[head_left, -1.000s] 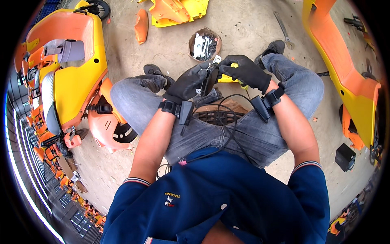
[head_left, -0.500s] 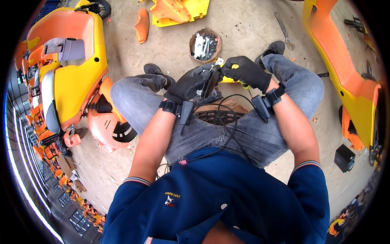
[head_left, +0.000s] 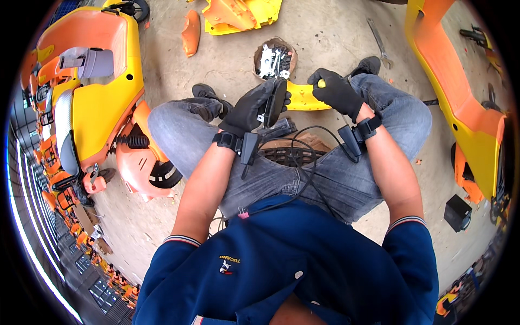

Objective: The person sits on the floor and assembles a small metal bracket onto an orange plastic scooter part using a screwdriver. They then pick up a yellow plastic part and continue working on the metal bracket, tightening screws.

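My left hand, in a black glove, is closed around a dark, elongated part with a small pale metal tab at its lower end. To its right my right hand, also gloved, is clenched round a thing with a rounded yellow end poking out of the fist; the remainder is hidden. Between and below the two hands lies a curved yellow panel with small holes. A black slotted piece and a dark box-like piece sit between my legs, with a black cable across them.
Just beyond my left hand stands a round container of metal brackets and dark small parts. A wrench lies on the floor at far right. Yellow-orange vehicle bodies flank me on both sides. An orange piece lies ahead.
My hands have drawn apart. The right has moved right, off the dark part, uncovering the yellow panel. The left keeps the part, now turned more upright.
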